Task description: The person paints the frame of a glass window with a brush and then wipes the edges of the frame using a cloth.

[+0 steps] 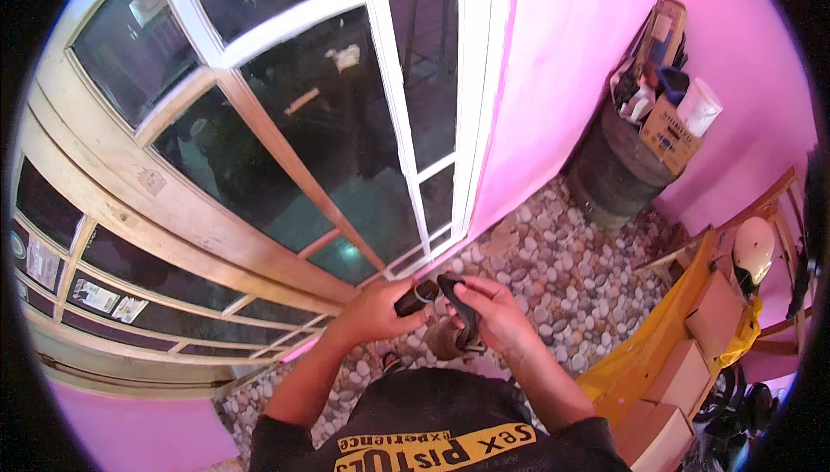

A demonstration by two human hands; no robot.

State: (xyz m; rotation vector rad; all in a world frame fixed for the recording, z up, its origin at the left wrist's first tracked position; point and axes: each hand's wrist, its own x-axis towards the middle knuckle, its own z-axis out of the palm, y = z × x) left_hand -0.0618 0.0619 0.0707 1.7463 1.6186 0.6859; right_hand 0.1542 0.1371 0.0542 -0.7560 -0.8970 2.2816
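Observation:
My left hand [380, 309] is wrapped round a short dark cylinder [415, 299] with a pale ring near its upper end; its exact kind is not clear. Close beside it, my right hand [491, 309] grips a limp black strip [462, 306], which looks like cloth or soft rubber and hangs down from the fingers. The two things are held near each other in front of my body, a small gap apart. Below the hands a brownish rounded object [444, 339] partly shows, and I cannot make out what it is.
White-framed glass panels [320, 126] rise ahead and left, beside a pink wall [562, 57]. A dark drum [609, 165] stands at the far right, bearing a cardboard box [670, 133] and a white bucket [700, 107]. Cartons [679, 377] and yellow sheeting [618, 360] lie right. Pebble-patterned floor [571, 282] spreads below.

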